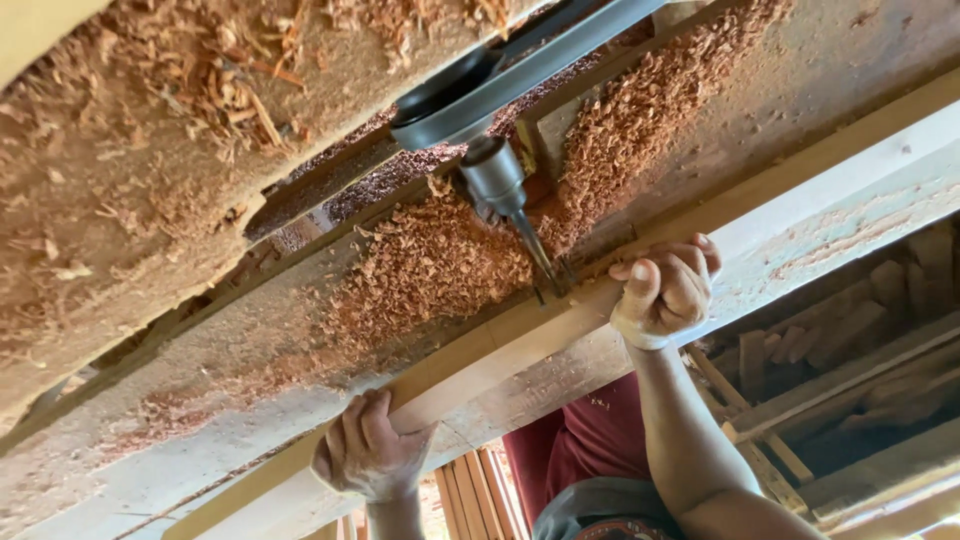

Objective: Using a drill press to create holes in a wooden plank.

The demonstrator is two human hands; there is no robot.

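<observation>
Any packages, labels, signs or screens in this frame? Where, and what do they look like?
None in view. Only both hands, left and right, gripping a pale wood strip at a drill bit, with reddish shavings on the bench.

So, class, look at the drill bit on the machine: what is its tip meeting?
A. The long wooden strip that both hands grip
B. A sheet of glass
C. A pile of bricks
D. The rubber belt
A: the drill bit points down onto the long wooden strip, which the left hand and right hand grip at either side, with wood shavings heaped behind.
</observation>
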